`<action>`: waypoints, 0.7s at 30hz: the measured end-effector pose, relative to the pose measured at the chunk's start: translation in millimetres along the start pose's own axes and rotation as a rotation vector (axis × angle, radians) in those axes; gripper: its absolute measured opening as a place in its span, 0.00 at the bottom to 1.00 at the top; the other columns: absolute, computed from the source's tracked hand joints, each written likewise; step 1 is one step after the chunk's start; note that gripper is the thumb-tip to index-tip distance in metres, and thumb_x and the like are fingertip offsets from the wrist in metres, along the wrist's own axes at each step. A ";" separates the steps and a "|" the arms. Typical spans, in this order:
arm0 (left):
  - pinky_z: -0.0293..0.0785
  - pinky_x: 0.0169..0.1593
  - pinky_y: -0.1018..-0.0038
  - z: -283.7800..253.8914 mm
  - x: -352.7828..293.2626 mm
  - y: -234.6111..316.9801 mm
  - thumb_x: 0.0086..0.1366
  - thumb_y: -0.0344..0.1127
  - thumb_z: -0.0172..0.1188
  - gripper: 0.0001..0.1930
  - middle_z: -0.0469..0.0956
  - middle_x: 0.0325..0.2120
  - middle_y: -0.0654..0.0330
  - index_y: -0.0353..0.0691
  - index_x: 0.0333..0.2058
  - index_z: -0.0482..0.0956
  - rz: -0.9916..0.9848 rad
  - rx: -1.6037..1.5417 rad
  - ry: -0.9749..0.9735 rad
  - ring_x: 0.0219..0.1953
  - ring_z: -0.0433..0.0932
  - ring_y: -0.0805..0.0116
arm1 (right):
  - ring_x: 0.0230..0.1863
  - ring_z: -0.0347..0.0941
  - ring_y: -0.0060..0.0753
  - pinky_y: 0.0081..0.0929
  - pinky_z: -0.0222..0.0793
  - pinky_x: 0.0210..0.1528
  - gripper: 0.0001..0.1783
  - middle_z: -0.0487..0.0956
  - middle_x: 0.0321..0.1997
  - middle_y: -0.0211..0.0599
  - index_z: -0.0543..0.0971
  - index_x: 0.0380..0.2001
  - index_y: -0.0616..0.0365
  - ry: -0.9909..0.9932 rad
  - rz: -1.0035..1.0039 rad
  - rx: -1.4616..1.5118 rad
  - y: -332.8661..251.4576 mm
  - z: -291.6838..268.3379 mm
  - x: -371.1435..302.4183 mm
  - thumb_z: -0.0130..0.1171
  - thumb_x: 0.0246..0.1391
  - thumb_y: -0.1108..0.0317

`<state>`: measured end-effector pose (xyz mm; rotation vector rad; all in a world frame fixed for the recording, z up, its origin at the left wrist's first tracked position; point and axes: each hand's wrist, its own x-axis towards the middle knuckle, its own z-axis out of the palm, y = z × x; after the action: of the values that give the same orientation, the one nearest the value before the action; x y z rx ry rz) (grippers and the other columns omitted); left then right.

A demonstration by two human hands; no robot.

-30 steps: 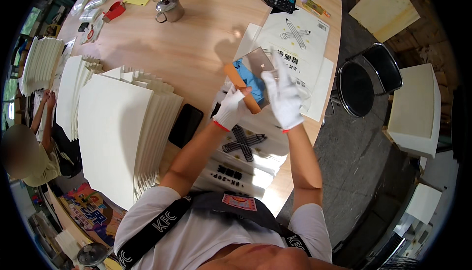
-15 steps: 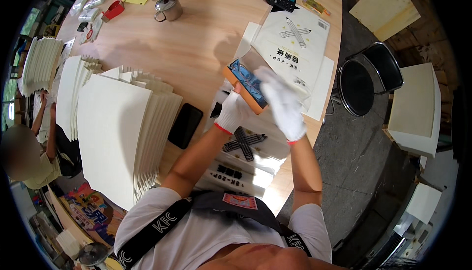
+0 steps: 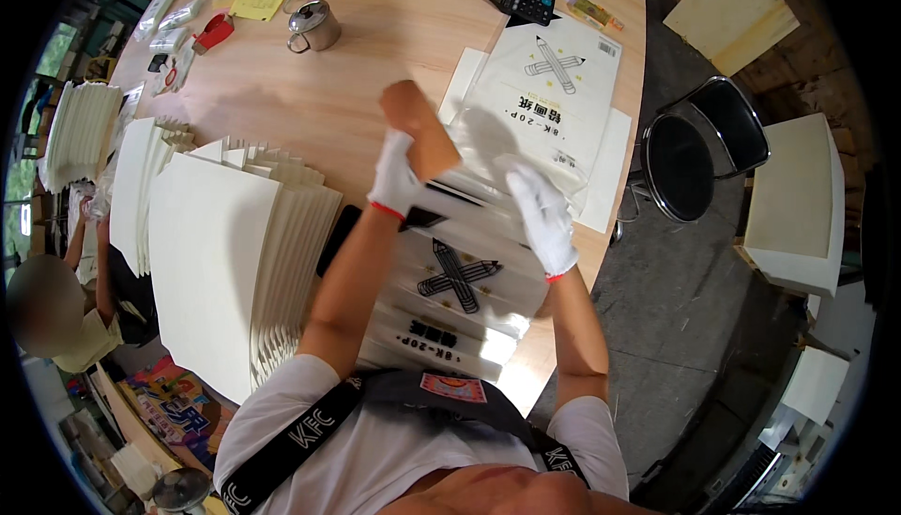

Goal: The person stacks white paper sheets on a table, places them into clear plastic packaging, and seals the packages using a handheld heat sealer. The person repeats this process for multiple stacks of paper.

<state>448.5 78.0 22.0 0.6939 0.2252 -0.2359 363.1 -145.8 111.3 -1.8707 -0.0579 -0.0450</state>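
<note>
The white-gloved left hand (image 3: 395,175) grasps an orange-brown oblong case (image 3: 420,132); the white-gloved right hand (image 3: 542,219) points forward, loosely unclenched.

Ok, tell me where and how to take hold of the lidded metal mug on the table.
Probably best gripped by the loop handle of the metal mug, coming from the near left: the loop juts out that way, and the mug stands upright with its lid on, so keep it level. The left hand holds an orange-brown case, so it would need freeing first.
</note>
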 end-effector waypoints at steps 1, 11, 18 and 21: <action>0.76 0.53 0.63 -9.9 9.2 12.7 0.69 0.42 0.54 0.22 0.76 0.47 0.57 0.43 0.59 0.66 0.040 0.079 0.126 0.51 0.76 0.63 | 0.57 0.72 0.44 0.32 0.64 0.61 0.19 0.77 0.54 0.46 0.78 0.51 0.59 0.001 0.164 0.018 -7.2 -7.8 1.0 0.53 0.64 0.59; 0.62 0.62 0.61 5.5 76.8 48.1 0.57 0.40 0.66 0.32 0.64 0.61 0.46 0.40 0.59 0.67 0.931 1.888 0.641 0.62 0.65 0.49 | 0.53 0.74 0.49 0.40 0.70 0.55 0.16 0.79 0.52 0.41 0.79 0.47 0.53 0.096 -0.053 -0.463 90.1 -10.5 0.9 0.55 0.61 0.58; 0.69 0.54 0.62 91.5 252.2 0.1 0.62 0.52 0.57 0.33 0.76 0.49 0.46 0.34 0.59 0.66 0.340 1.538 0.278 0.50 0.75 0.48 | 0.49 0.72 0.42 0.38 0.71 0.48 0.13 0.75 0.48 0.34 0.79 0.43 0.51 0.107 -0.287 -0.747 85.8 -3.6 -7.7 0.61 0.55 0.61; 0.76 0.45 0.64 112.9 328.6 -6.3 0.64 0.49 0.56 0.27 0.80 0.43 0.47 0.33 0.55 0.71 0.281 1.804 0.113 0.40 0.81 0.53 | 0.50 0.71 0.43 0.37 0.76 0.43 0.12 0.73 0.47 0.36 0.77 0.41 0.53 0.029 -0.181 -0.701 82.2 -10.3 -5.6 0.61 0.54 0.63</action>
<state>772.9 -46.1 9.9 2.5095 -0.0490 -0.0705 362.7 -180.0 35.7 -2.5591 -0.2138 -0.2427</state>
